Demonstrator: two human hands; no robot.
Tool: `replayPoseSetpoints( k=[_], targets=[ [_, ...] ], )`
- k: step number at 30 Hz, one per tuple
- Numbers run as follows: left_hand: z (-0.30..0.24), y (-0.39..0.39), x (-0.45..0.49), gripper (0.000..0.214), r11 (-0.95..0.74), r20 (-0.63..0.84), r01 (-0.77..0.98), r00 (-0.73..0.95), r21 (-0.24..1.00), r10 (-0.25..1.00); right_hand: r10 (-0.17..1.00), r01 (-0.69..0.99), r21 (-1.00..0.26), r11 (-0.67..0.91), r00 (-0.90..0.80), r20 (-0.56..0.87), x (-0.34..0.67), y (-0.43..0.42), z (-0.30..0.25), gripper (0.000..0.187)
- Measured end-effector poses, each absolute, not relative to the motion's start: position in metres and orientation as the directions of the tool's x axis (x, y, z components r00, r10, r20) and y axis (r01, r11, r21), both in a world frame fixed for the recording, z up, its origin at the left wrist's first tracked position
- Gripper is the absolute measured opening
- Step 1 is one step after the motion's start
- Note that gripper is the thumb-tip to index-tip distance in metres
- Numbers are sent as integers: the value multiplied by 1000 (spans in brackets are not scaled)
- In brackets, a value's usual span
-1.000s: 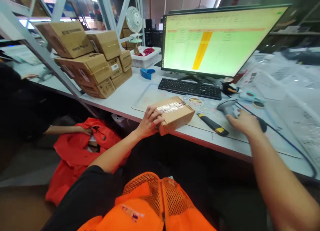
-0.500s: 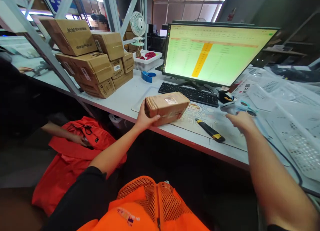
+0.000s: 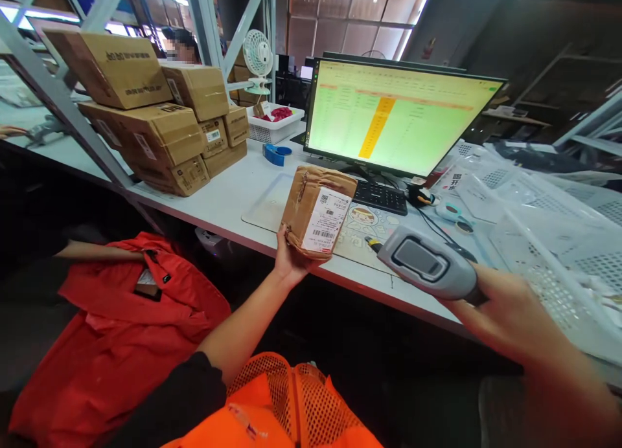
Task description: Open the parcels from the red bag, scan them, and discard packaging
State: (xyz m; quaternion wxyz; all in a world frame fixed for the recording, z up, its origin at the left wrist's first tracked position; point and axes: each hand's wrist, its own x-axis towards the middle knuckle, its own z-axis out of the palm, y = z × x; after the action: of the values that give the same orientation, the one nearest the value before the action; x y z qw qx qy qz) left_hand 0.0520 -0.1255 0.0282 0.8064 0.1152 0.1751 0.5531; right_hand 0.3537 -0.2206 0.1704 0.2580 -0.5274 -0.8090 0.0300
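My left hand (image 3: pixel 293 261) grips a brown cardboard box (image 3: pixel 302 208) by its lower end, over the front edge of the desk. The box is tilted up, and a white shipping label (image 3: pixel 328 221) with barcodes faces me. In my right hand (image 3: pixel 505 302) is a grey handheld barcode scanner (image 3: pixel 427 263), its head pointing left towards the box. The scanner partly covers a utility knife (image 3: pixel 373 243) on the desk mat (image 3: pixel 262 208); only the knife's yellow tip shows.
Stacked cartons (image 3: pixel 160 134) stand on the left by a metal rack post. A monitor (image 3: pixel 393 118), keyboard (image 3: pixel 381 197), blue tape dispenser (image 3: pixel 276 154) and white basket (image 3: pixel 275 127) are behind the box. Clear plastic bins (image 3: pixel 549 241) fill the right. Another person's arm (image 3: pixel 104 251) reaches into a red bag (image 3: pixel 131 331).
My left hand has tipped the box up so its label faces me. My right hand has lifted the scanner from the desk and brought it in front of the knife.
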Motion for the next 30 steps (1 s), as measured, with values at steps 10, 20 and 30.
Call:
replayPoseSetpoints(
  k=[10,20,30],
  targets=[
    [30,-127,58,82,332,-144,-782,303,528,942,886,786,-413,460,-434,159,336,-230,162,25],
    [28,-128,59,77,280,-121,-790,256,545,959,901,825,-361,435,-392,187,321,-228,156,25],
    [-6,-55,-26,91,-295,268,-40,-320,955,909,991,987,-114,-115,123,58,383,-110,97,36]
  ],
)
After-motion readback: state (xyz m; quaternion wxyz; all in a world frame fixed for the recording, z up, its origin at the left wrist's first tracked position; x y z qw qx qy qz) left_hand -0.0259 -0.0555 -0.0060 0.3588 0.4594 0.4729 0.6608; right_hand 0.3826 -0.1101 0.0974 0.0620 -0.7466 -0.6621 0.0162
